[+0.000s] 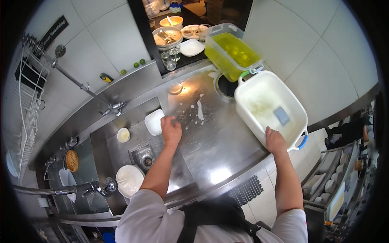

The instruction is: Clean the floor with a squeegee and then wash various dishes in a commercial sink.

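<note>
My left hand (171,132) is over the right side of the sink basin, its fingers half curled with a small gap at the thumb and nothing visible between them. Beside it, partly overlapped by the fingers, is a small white square dish (154,122); contact cannot be made out. My right hand (276,141) grips the near rim of a white plastic tub (258,91), thumb over the edge. Cloudy water and a grey-blue sponge (281,116) are inside the tub, which has green and blue handle grips.
Water streams from a spray tap (107,186) onto a white bowl (130,182). A small cup (123,135) stands near the drain (147,161). Behind the tub is a clear container (234,54) of yellow-green liquid, near a round counter opening (225,86). Used dishes (167,36) crowd the hatch.
</note>
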